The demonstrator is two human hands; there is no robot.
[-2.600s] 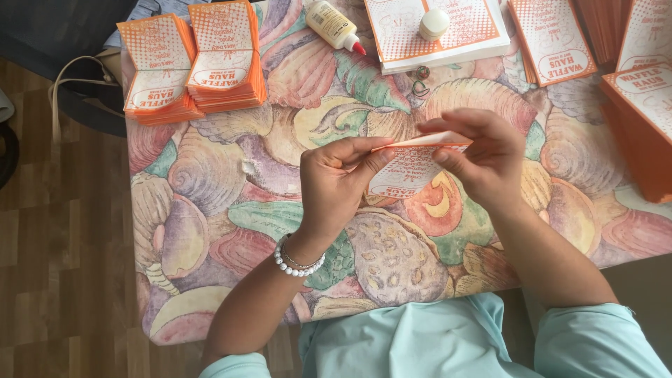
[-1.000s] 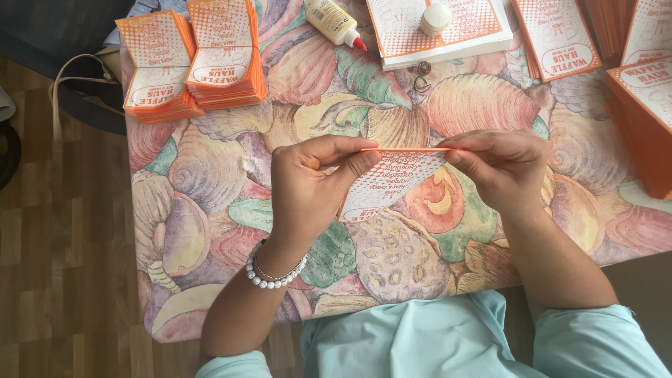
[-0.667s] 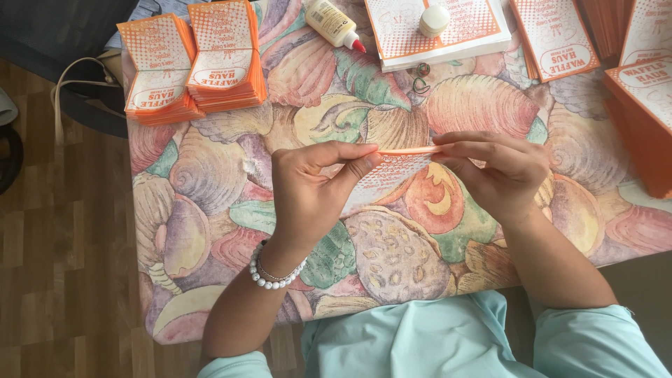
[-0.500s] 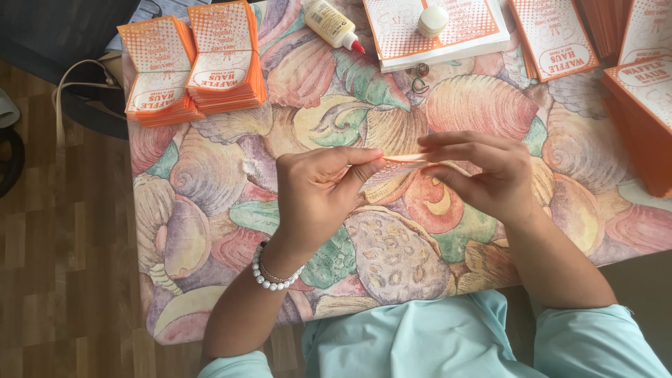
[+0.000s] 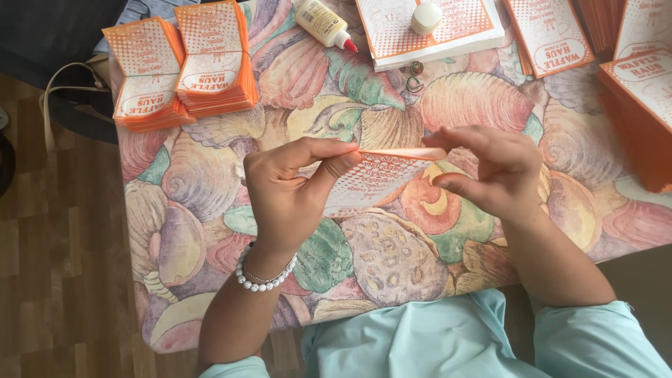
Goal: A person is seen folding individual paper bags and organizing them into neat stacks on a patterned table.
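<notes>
Both hands are up over the desk [image 5: 210,203], and between them is a thin orange-and-white paper bag [image 5: 371,178], folded flat and held above the shell-patterned cloth. The left hand [image 5: 290,189] has its thumb and forefinger closed on the bag's top fold at the left end, a firm pinch. The right hand [image 5: 490,168] curls over the right end of that same fold, fingers [image 5: 462,140] lying along the edge; they look closed on it, though the thumb is partly hidden.

This bag looks featherlight and floppy, I'd say: the lower part sags away from the fold toward the left wrist. Paper like this creases readily and could tear if tugged, so the stiffest place to hold is that doubled fold, pinched at both ends as now. The printed face is probably a bit slick, so a flat-pad pinch suits it better than fingertips.

Relative to the bag: two stacks of folded bags [image 5: 182,66] sit up and to the left, a glue bottle [image 5: 323,22] lies above it, a pile of flat sheets [image 5: 427,31] above and right, and an orange box [image 5: 640,105] far right.
</notes>
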